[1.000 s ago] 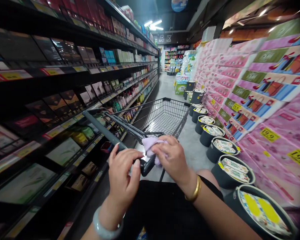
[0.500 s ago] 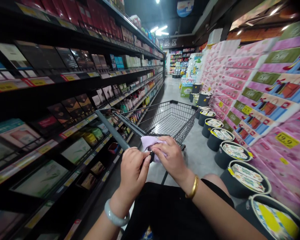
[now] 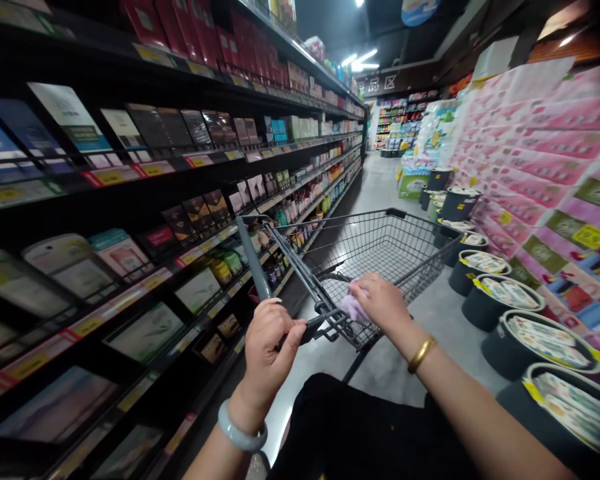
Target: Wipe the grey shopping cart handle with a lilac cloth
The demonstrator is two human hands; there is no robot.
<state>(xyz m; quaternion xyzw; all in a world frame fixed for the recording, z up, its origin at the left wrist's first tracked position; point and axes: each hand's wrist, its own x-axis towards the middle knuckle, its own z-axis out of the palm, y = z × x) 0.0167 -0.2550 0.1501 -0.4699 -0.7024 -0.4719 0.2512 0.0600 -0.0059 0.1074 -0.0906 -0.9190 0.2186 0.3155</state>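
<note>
Along one side of a supermarket aisle runs a tall black shelving unit (image 3: 177, 164), its tiers filled with boxed goods, bottles and pouches above red and yellow price labels. Facing it stands a high stack of tissue packs (image 3: 525, 167), mostly pink and white, with some green and lilac wrappers. At the foot of that stack a row of dark round buckets (image 3: 475, 313) follows the aisle, the nearer ones topped with flat printed packs. Between the two sides, on the shiny grey floor (image 3: 383, 183), sits a wire shopping cart (image 3: 380, 253), its back end turned toward the person, whose black garment (image 3: 370, 420) fills the bottom of the view.

The cart's grey push handle (image 3: 253, 260) slants from the shelving side down to the left hand (image 3: 273, 340), which is curled around its near end, thumb along the bar. The right hand (image 3: 385, 303) pinches a bunched lilac cloth (image 3: 354, 305) between fingers and thumb at the back edge of the wire basket; how much of it touches the wires cannot be told. A pale grey-green bangle (image 3: 240, 430) circles the left wrist, and a thinner gold bracelet (image 3: 421, 355) the right.
</note>
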